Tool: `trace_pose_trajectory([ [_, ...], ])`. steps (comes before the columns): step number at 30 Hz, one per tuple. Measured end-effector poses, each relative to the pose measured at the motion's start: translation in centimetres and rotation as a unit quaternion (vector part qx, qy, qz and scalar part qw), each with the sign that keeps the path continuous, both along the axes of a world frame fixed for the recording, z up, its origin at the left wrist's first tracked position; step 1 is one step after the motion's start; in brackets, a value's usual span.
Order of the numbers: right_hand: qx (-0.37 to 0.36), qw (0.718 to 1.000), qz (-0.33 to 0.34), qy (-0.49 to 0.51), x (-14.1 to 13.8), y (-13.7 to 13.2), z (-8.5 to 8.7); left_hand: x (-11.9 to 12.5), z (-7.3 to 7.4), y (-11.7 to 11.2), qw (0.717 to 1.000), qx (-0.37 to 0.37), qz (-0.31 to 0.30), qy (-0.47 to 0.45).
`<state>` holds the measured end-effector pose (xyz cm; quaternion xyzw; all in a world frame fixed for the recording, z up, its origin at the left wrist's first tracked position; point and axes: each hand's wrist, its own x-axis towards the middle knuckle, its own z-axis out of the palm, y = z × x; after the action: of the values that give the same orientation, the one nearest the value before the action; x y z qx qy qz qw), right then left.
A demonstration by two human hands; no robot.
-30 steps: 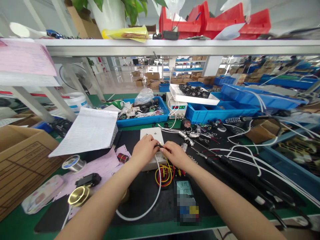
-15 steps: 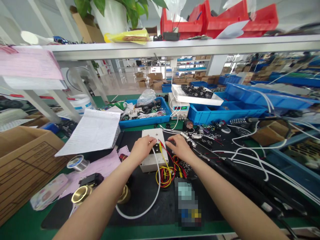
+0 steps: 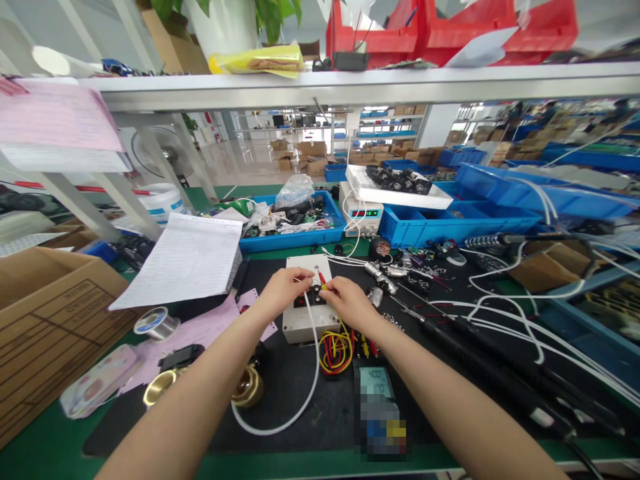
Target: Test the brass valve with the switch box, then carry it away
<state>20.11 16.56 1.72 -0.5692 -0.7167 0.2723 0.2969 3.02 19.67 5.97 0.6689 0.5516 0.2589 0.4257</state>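
Both my forearms reach forward and converge. My left hand (image 3: 284, 289) is curled, fingertips pinched; my right hand (image 3: 347, 303) faces it, fingers bent, apparently pinching too, nearly touching.

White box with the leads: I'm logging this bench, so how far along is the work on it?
Done: the meter is on and showing a reading. In hand: the left hand and right hand hold small red and yellow probe tips on the white box. Left: loose metal parts beside the box lie untouched; which are finished cannot be told.
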Motion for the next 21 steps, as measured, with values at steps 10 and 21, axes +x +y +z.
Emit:
trace_pose_trajectory([
  [10,0.014,0.998,-0.027,-0.05,1.0,2.9,-0.1,0.0,0.4,1.0,0.998,-0.021,0.018,-0.062],
  [21,0.049,0.993,-0.047,-0.096,0.9,2.3,-0.1,-0.8,-1.5,2.1,0.971,-0.088,0.119,-0.187],
])
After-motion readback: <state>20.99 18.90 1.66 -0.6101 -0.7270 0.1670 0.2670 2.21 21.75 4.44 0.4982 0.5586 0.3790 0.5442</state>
